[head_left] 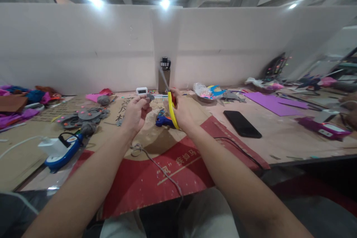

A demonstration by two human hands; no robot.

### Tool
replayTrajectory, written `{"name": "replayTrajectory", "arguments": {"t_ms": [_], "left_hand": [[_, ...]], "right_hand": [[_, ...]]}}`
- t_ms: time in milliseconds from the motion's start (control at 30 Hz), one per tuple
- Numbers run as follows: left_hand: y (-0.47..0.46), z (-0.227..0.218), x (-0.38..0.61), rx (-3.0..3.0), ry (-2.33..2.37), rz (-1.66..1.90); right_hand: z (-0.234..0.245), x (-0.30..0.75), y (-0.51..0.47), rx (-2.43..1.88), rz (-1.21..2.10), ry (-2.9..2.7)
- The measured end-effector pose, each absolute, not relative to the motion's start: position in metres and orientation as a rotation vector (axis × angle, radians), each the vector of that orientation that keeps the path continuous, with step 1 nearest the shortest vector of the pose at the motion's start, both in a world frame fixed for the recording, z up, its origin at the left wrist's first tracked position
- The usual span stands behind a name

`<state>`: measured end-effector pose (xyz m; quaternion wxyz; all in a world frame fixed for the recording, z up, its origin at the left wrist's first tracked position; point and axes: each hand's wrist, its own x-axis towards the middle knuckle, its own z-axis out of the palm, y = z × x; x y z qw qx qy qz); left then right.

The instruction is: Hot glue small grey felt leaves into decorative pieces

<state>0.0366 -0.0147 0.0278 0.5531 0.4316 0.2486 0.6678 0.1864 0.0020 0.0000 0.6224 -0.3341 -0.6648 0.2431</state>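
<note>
Between its thumb and fingers, my left hand (137, 112) pinches a small grey fuzzy piece (151, 97). Opposite it, my right hand (182, 111) is closed round the yellow handle of a pair of scissors (170, 108), whose blades point up and away from me. A blue glue gun (164, 120) lies on the cardboard under and between my hands, partly hidden by the scissors. Grey yarn (156, 163) trails from the cardboard's middle toward its near edge. The red and brown cardboard sheet (134, 189) covers the table in front of me.
On the left lie grey felt pieces (86, 116), a grey yarn ball (103, 100) and a blue power strip (64, 152). To the right are a black phone (242, 124), purple sheets (275, 103) and a bowl of bits (206, 99). Another person's hand (350, 113) shows far right.
</note>
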Motion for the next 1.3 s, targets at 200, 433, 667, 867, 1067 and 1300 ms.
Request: {"name": "replayTrajectory", "arguments": {"t_ms": [200,433,667,867,1067,1300], "left_hand": [[-0.009,0.036,0.023,0.933,0.472,1.577],[-0.009,0.034,0.025,1.019,0.509,1.612],[-0.012,0.032,0.028,1.105,0.518,1.616],[-0.013,0.033,0.027,1.124,0.563,1.619],[-0.014,0.034,0.027,1.111,0.543,1.609],[-0.011,0.035,0.026,1.026,0.502,1.577]], "right_hand": [[0.001,0.188,-0.010,-1.052,0.101,-1.884],[0.000,0.190,-0.013,-1.066,-0.181,-1.960],[0.004,0.193,-0.015,-1.150,-0.288,-2.001],[0.005,0.193,-0.017,-1.186,-0.294,-2.003],[0.004,0.193,-0.016,-1.201,-0.306,-2.007],[0.007,0.193,-0.020,-1.164,-0.294,-2.004]]}}
